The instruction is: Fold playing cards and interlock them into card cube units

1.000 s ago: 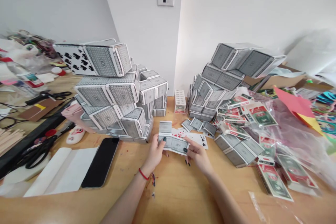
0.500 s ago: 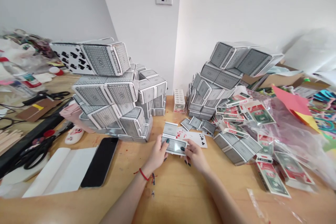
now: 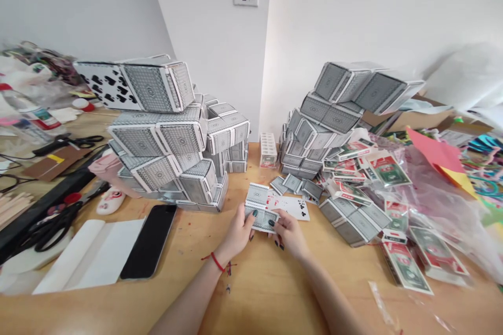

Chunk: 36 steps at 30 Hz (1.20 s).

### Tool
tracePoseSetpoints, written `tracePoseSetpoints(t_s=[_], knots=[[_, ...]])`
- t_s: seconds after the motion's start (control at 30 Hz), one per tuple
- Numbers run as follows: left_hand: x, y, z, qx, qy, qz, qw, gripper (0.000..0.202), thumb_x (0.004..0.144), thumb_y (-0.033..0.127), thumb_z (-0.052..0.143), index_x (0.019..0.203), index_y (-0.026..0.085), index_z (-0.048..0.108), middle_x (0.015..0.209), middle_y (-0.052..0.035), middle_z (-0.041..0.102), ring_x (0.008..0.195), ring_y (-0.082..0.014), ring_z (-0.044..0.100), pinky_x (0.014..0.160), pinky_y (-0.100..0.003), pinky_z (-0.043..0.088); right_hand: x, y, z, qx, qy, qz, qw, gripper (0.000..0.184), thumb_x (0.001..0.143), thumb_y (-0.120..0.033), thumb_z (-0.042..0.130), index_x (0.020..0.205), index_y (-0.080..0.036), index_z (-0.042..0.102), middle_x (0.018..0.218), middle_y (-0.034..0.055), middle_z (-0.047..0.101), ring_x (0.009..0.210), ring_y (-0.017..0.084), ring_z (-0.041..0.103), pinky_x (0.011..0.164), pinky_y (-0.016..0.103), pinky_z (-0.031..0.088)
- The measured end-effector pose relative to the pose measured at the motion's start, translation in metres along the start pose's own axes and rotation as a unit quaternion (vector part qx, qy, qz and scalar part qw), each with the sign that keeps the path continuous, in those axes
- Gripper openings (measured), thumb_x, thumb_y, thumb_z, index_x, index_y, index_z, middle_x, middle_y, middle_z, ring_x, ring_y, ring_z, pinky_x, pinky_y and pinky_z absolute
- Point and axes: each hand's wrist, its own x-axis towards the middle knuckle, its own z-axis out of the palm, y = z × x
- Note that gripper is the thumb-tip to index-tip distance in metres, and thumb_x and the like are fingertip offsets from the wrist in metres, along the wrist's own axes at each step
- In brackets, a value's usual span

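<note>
Gripping a grey-backed playing-card piece (image 3: 262, 218) from both ends, the left hand (image 3: 238, 231) and right hand (image 3: 291, 235) were closed on it, thumbs on top. Position: front centre of the wooden table (image 3: 271, 293), between two card-block towers, left (image 3: 178, 141) and right (image 3: 334, 112). A second grey-backed card (image 3: 257, 193) adjoined its far edge; whether joined could not be told. Face-up playing cards (image 3: 291, 208) lay just beyond the right hand, with folded card pieces (image 3: 293, 183) behind them. A card block (image 3: 351, 222) sat to the right; a black smartphone (image 3: 148, 243) lay left of the left hand.
</note>
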Motion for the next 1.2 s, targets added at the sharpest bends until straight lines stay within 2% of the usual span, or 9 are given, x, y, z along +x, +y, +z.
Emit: tracePoseSetpoints(t_s=[0.13,0.3,0.53,0.73,0.93,1.2], knots=[[0.002,-0.001,-0.003,0.011,0.074,0.05,0.996,0.032,0.067,0.024,0.063,0.091,0.021,0.043,0.08,-0.0022,0.058,0.052,-0.0104,0.052,0.04,-0.017,0.04,0.0,0.001,0.001,-0.009,0.026,-0.018,0.999,0.029,0.071,-0.03,0.047,0.097,-0.017,0.048,0.053,-0.0058,0.055,0.028,0.007,0.041,0.027,0.017,0.029],[0.006,-0.004,-0.006,0.003,0.133,0.047,0.99,0.033,0.06,0.024,0.068,0.084,0.02,0.046,0.078,-0.003,0.058,0.064,-0.0161,0.057,0.041,-0.021,0.047,0.0,0.002,0.001,-0.012,0.043,-0.023,0.999,0.03,0.073,-0.03,0.046,0.099,-0.016,0.047,0.054,-0.005,0.055,0.028,0.007,0.041,0.027,0.017,0.03],[0.008,0.002,-0.008,-0.016,0.155,0.01,0.988,0.025,0.06,0.023,0.068,0.08,0.015,0.056,0.078,-0.0068,0.063,0.072,-0.0199,0.061,0.051,-0.028,0.054,0.001,0.005,-0.002,-0.022,0.047,-0.028,0.998,0.03,0.074,-0.031,0.045,0.099,-0.017,0.046,0.053,-0.0058,0.052,0.029,0.008,0.042,0.027,0.018,0.032],[0.009,0.006,-0.01,-0.035,0.17,-0.036,0.984,0.022,0.06,0.024,0.068,0.077,0.012,0.061,0.081,-0.0076,0.066,0.073,-0.0184,0.063,0.06,-0.03,0.055,0.002,0.009,-0.001,-0.033,0.056,-0.041,0.997,0.031,0.075,-0.035,0.045,0.1,-0.016,0.046,0.048,-0.0065,0.049,0.03,0.009,0.043,0.029,0.019,0.034],[0.009,0.003,-0.01,-0.014,0.2,-0.013,0.98,0.022,0.057,0.025,0.069,0.073,0.012,0.06,0.075,-0.0065,0.067,0.069,-0.0178,0.064,0.061,-0.028,0.053,0.003,0.009,0.001,-0.033,0.06,-0.049,0.996,0.034,0.076,-0.039,0.045,0.102,-0.017,0.045,0.053,-0.0044,0.053,0.032,0.01,0.046,0.031,0.022,0.038],[0.011,0.001,-0.015,0.034,0.193,0.012,0.981,0.024,0.058,0.026,0.068,0.077,0.012,0.062,0.08,-0.0083,0.068,0.073,-0.0179,0.063,0.062,-0.026,0.052,0.002,0.006,0.0,-0.022,0.053,-0.038,0.998,0.032,0.075,-0.04,0.047,0.099,-0.018,0.046,0.059,-0.002,0.057,0.034,0.011,0.049,0.031,0.023,0.039]])
